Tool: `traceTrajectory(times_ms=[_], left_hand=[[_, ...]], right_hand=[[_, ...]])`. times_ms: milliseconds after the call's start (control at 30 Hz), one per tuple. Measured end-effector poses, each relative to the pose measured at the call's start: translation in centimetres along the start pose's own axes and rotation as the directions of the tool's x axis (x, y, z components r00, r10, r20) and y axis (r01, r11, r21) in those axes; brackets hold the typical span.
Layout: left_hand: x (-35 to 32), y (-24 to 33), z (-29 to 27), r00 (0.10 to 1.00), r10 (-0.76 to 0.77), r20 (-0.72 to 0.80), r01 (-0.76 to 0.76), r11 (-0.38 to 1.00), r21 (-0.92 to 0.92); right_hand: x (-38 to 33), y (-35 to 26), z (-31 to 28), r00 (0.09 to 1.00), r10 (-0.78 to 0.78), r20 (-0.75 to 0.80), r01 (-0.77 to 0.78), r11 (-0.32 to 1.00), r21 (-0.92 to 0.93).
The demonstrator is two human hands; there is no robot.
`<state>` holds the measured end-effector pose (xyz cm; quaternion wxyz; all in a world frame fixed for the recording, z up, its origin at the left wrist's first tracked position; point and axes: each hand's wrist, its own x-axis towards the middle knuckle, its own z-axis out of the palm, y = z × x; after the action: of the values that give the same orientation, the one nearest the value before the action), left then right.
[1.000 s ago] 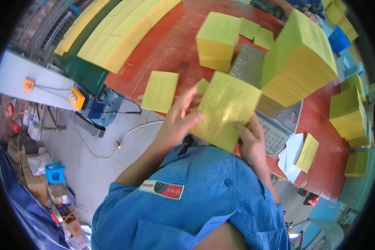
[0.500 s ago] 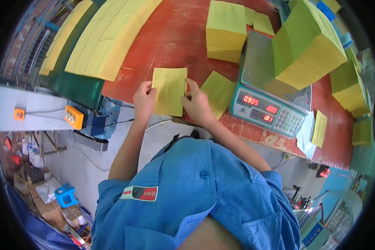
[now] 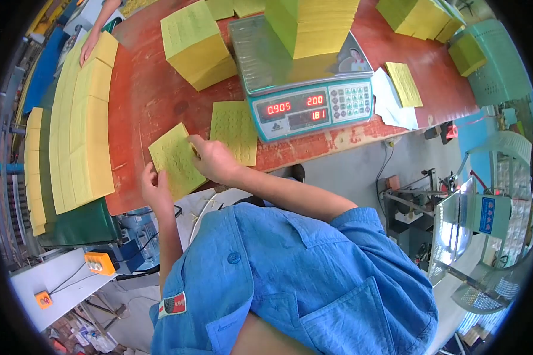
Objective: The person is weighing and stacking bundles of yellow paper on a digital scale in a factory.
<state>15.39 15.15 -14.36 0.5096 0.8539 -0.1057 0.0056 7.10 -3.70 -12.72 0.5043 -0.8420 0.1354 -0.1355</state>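
Between my two hands, near the front edge of the red table [image 3: 137, 112], is a thin piece of yellow paper [image 3: 176, 158] with pressed or punched marks. Whether it is one sheet or a few, I cannot tell. My left hand [image 3: 158, 190] is closed at its lower left edge with curled fingers. Across from it, my right hand [image 3: 216, 161] grips the right edge with thumb and fingers. A second marked yellow sheet [image 3: 234, 127] lies flat just beyond my right hand, beside the scale [image 3: 311, 106].
A tall yellow paper stack [image 3: 323, 29] stands on the lit scale. Another stack [image 3: 198, 50] sits left of it. Long rows of yellow paper [image 3: 80, 136] run along the left. A co-worker's hand [image 3: 90, 46] touches their far end. White paper [image 3: 391, 103] lies right of the scale.
My view has turned to the right, so the scale now appears nearer the middle. The held paper is now tilted. A co-worker's hand has come into view at the far left.
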Motion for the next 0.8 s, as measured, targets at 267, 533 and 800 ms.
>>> traceTrajectory(times_ms=[267, 533, 800], left_hand=[[-0.5, -0.5, -0.4, 0.971, 0.238, -0.01, -0.23, 0.949, 0.216], [-0.9, 7.8, 0.4, 0.966, 0.188, -0.179, -0.172, 0.98, 0.098], [3.0, 23.9, 8.8, 0.886, 0.24, 0.397, 0.028, 0.826, -0.564]], right_hand=[[-0.3, 1.0, 0.5, 1.0, -0.005, 0.003, 0.005, 1.0, -0.023], [-4.8, -5.0, -11.3, 0.943, -0.205, -0.26, 0.275, 0.922, 0.272], [-4.5, -0.5, -29.2, 0.772, -0.014, -0.635, 0.266, 0.915, 0.303]])
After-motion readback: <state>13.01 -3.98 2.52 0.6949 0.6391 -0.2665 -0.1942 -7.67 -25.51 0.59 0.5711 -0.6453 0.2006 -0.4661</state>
